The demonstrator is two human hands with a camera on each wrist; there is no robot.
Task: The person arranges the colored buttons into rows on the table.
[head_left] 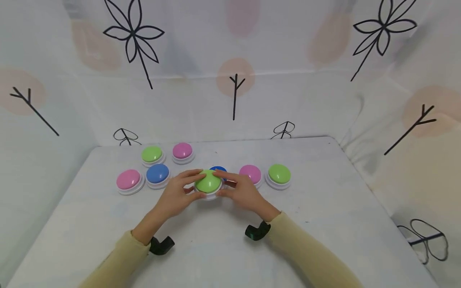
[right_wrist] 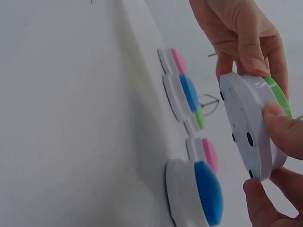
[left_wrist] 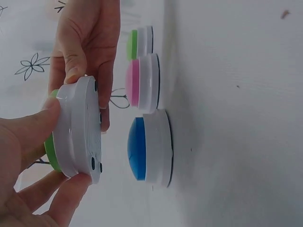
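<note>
Both hands grip one push button with a green dome and white base, lifted off the table. My left hand holds its left side, thumb and fingers around the rim. From the right, my right hand pinches the opposite rim. The wrist views show the white base tilted on edge, with small dark feet underneath. Just behind it, a blue button is mostly hidden in the head view; the left wrist view shows this blue button standing on the table below the hands.
On the left of the white table stand a pink button, a blue button, a green button and a pink button. To the right are a pink button and a green button. Patterned cloth surrounds the table.
</note>
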